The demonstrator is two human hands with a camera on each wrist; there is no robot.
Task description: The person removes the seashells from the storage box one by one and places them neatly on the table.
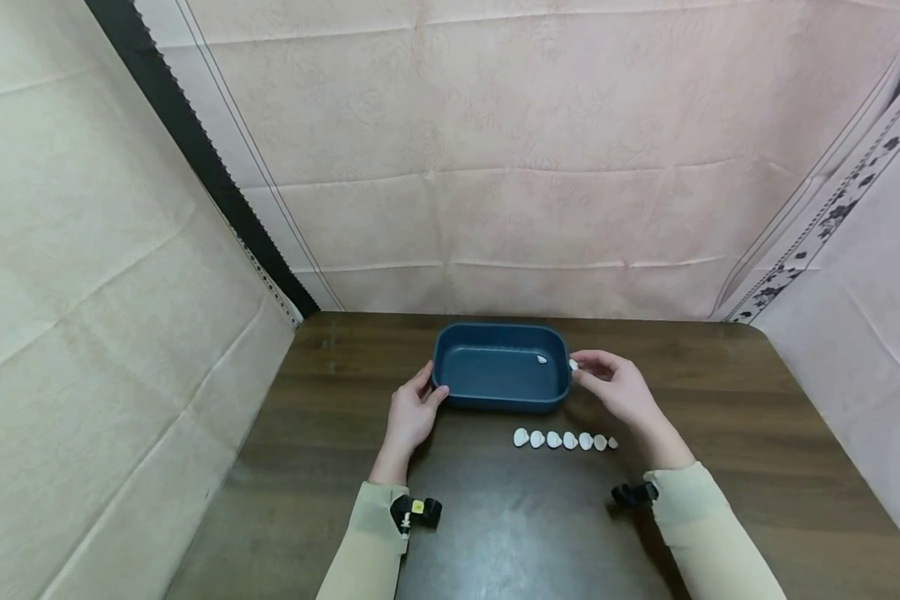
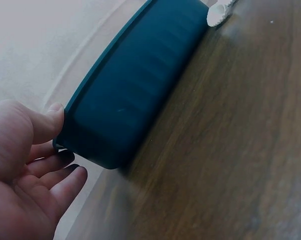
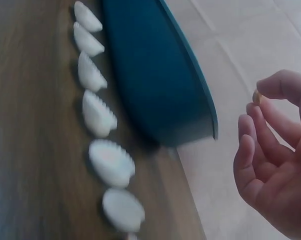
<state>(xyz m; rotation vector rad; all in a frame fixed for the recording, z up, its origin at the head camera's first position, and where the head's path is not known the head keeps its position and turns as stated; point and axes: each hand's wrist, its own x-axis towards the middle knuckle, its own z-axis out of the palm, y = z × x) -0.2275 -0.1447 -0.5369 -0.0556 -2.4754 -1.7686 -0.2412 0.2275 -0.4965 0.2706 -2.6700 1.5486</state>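
A dark blue rectangular baking dish (image 1: 495,400) stands near the table's back edge. At its left end my left hand (image 1: 411,412) grips the rim, thumb at the front corner and fingers along the side; the left wrist view shows this thumb (image 2: 54,117) on the rim. My right hand (image 1: 615,387) pinches a small white seashell (image 1: 573,364) between thumb and fingertips, just off the dish's right end. Inside the dish lies one white shell (image 1: 542,359). In front of the dish runs a row of several white, ridged seashells (image 3: 112,163).
The brown wooden table (image 1: 330,467) ends just behind the dish. Pale cloth (image 1: 540,217) hangs behind it, with more cloth on both sides. A black wrist camera (image 1: 417,511) is strapped to the left sleeve, and another (image 1: 634,495) to the right.
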